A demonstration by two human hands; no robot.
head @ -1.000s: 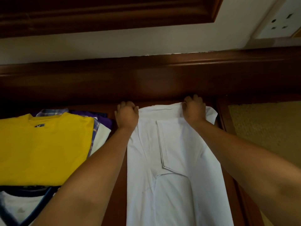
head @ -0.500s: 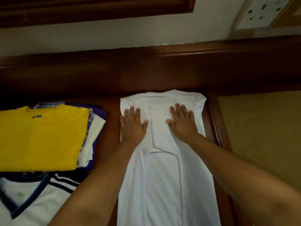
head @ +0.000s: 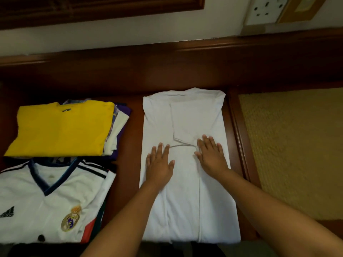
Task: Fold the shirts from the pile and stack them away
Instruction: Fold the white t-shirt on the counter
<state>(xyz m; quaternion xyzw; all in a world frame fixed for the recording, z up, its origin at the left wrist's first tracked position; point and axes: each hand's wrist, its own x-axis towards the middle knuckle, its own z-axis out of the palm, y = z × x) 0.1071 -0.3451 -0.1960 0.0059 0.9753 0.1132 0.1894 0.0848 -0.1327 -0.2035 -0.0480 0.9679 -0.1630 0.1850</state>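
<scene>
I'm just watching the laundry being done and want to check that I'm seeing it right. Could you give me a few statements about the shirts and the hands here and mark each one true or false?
1. Both hands lie flat with straight fingers on the white shirt: the left hand and the right hand. True.
2. The white shirt is folded into a long narrow strip. True.
3. The yellow shirt lies at the bottom of its stack. False: it lies on top, with other folded shirts showing beneath its right edge.
4. The football jersey lies to the right of the white shirt. False: it lies to the left, nearer the person than the yellow shirt.
5. A wall socket shows at the upper right. True.
</scene>
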